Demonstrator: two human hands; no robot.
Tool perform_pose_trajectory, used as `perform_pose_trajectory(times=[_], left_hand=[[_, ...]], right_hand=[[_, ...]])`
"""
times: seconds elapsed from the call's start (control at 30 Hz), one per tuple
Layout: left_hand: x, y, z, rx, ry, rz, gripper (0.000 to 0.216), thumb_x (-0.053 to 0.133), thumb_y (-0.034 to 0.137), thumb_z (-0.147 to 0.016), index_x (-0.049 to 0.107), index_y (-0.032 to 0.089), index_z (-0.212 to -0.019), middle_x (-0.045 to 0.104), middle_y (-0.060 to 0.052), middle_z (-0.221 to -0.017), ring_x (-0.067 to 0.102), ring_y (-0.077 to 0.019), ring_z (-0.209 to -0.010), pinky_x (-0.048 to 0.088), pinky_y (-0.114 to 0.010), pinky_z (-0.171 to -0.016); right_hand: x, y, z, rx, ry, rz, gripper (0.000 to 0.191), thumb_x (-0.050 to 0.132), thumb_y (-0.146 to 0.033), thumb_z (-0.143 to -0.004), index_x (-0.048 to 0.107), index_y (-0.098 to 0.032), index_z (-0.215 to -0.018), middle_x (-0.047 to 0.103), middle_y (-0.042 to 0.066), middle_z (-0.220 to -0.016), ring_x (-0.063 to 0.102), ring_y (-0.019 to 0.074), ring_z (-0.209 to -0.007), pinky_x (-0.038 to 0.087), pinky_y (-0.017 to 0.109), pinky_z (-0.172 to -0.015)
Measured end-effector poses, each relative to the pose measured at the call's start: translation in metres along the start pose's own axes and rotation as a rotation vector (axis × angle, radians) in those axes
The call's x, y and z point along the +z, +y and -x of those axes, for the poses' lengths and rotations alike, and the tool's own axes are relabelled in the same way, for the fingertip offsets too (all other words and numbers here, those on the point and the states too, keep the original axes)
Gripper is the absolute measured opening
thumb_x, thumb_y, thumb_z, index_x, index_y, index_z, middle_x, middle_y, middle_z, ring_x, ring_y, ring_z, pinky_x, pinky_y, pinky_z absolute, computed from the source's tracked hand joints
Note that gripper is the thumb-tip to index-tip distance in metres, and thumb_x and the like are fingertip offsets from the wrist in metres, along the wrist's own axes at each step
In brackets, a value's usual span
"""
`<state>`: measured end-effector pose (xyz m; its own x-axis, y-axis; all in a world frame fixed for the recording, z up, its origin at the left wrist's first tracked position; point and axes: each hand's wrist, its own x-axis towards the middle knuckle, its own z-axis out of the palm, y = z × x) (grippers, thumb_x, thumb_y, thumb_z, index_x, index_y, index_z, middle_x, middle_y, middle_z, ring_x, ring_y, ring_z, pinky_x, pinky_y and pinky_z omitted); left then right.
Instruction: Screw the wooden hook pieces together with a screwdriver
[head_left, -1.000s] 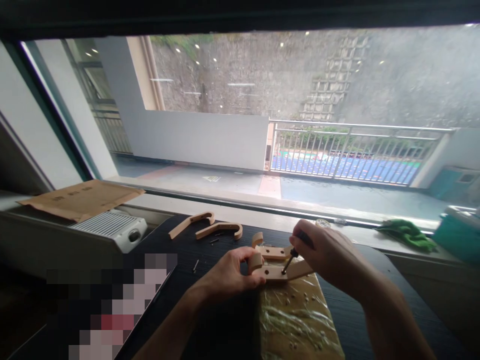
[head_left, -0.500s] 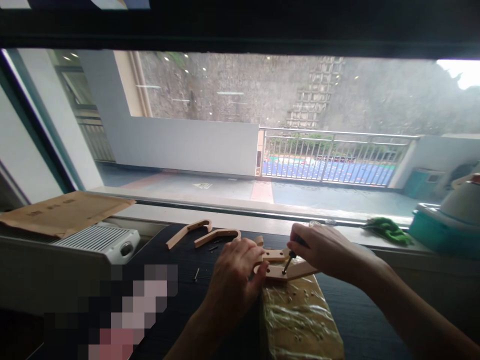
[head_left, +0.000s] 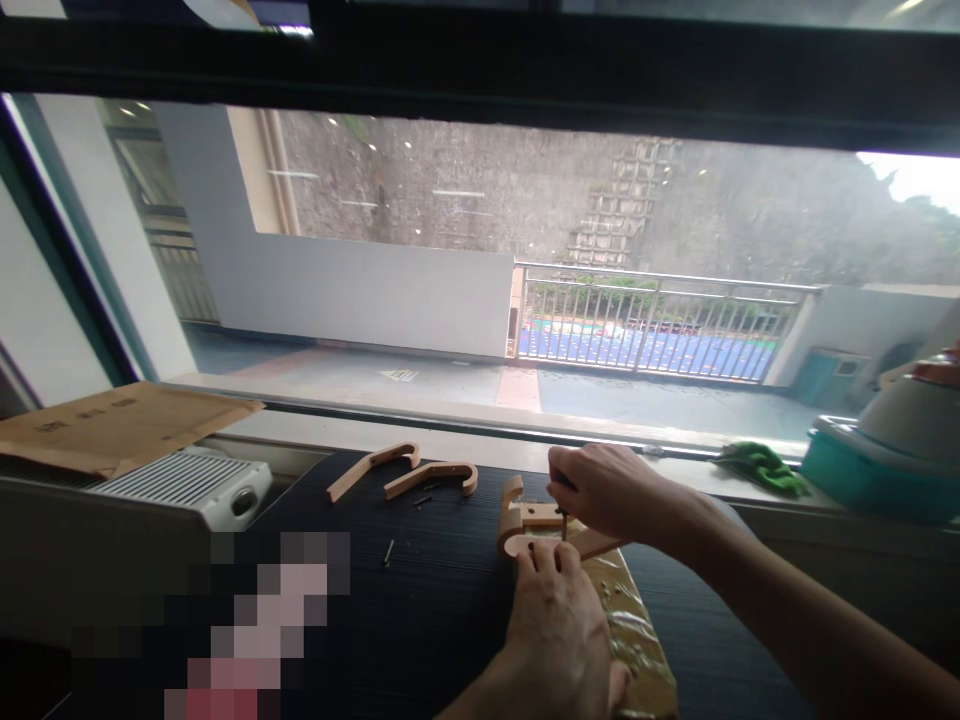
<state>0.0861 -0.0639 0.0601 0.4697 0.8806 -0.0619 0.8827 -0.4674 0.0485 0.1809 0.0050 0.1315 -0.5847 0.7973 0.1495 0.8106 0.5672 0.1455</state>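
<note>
Two hook-shaped wooden pieces (head_left: 525,525) lie stacked on the end of a plastic-wrapped board (head_left: 637,640) on the black table (head_left: 420,610). My right hand (head_left: 604,490) is closed round a small dark screwdriver (head_left: 562,520), whose tip stands on the wooden pieces. My left hand (head_left: 559,625) rests just in front of them, fingers lying flat on the wrapped board, fingertips touching the nearer wooden piece.
Two more wooden hooks (head_left: 405,472) and loose screws (head_left: 388,552) lie further left on the table. A white heater (head_left: 195,485) with cardboard (head_left: 112,425) on it stands at the left. A green cloth (head_left: 761,468) and teal container (head_left: 877,470) sit on the windowsill.
My left hand let go of the wooden pieces' left end and moved right and nearer, onto the wrapped board. My right hand shifted slightly left with the screwdriver. The camera tilted up.
</note>
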Motion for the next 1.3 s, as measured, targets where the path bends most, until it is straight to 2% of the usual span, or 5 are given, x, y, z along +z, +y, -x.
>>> perform_pose_trajectory(times=[0.2, 0.37, 0.73, 1.0, 1.3], left_hand=[[0.015, 0.005, -0.003, 0.017, -0.050, 0.008, 0.076, 0.048, 0.048, -0.086, 0.036, -0.010, -0.135, 0.032, -0.036, -0.138, 0.029, -0.0514, -0.127, 0.025, -0.061, -0.101], [0.017, -0.001, -0.001, 0.075, -0.048, 0.069, 0.073, 0.054, 0.048, -0.083, 0.042, -0.003, -0.134, 0.035, -0.033, -0.138, 0.032, -0.0522, -0.125, 0.028, -0.063, -0.099], [0.026, -0.001, -0.003, 0.136, 0.004, 0.054, 0.070, 0.047, 0.046, -0.087, 0.044, -0.009, -0.130, 0.035, -0.037, -0.135, 0.034, -0.0542, -0.123, 0.023, -0.062, -0.099], [0.021, 0.002, 0.000, 0.117, -0.054, 0.093, 0.065, 0.046, 0.043, -0.089, 0.038, 0.002, -0.138, 0.028, -0.034, -0.141, 0.027, -0.0534, -0.127, 0.025, -0.066, -0.098], [0.024, 0.001, -0.001, 0.094, -0.016, 0.178, 0.065, 0.056, 0.040, -0.083, 0.045, 0.000, -0.133, 0.030, -0.034, -0.141, 0.030, -0.0485, -0.128, 0.028, -0.063, -0.098]], right_hand=[[0.000, 0.001, 0.003, 0.009, 0.006, -0.018, 0.021, 0.043, -0.025, -0.089, 0.057, -0.018, -0.076, 0.053, -0.001, -0.056, 0.032, 0.0082, -0.045, 0.016, 0.026, -0.046], [-0.004, 0.002, 0.006, 0.021, -0.050, -0.064, 0.018, 0.044, -0.026, -0.089, 0.057, -0.018, -0.079, 0.055, -0.001, -0.059, 0.032, 0.0085, -0.048, 0.019, 0.024, -0.047], [0.008, 0.015, 0.004, 0.156, -0.019, -0.182, 0.024, 0.047, -0.034, -0.089, 0.057, -0.017, -0.077, 0.059, 0.001, -0.065, 0.042, 0.0093, -0.052, 0.023, 0.024, -0.049], [-0.007, 0.023, 0.014, 0.006, -0.119, -0.211, 0.017, 0.048, -0.029, -0.087, 0.062, -0.022, -0.083, 0.062, -0.001, -0.069, 0.048, 0.0103, -0.058, 0.028, 0.023, -0.053], [-0.002, 0.016, 0.014, 0.063, -0.075, -0.164, 0.022, 0.045, -0.030, -0.089, 0.059, -0.018, -0.078, 0.059, 0.000, -0.065, 0.043, 0.0103, -0.055, 0.027, 0.023, -0.052]])
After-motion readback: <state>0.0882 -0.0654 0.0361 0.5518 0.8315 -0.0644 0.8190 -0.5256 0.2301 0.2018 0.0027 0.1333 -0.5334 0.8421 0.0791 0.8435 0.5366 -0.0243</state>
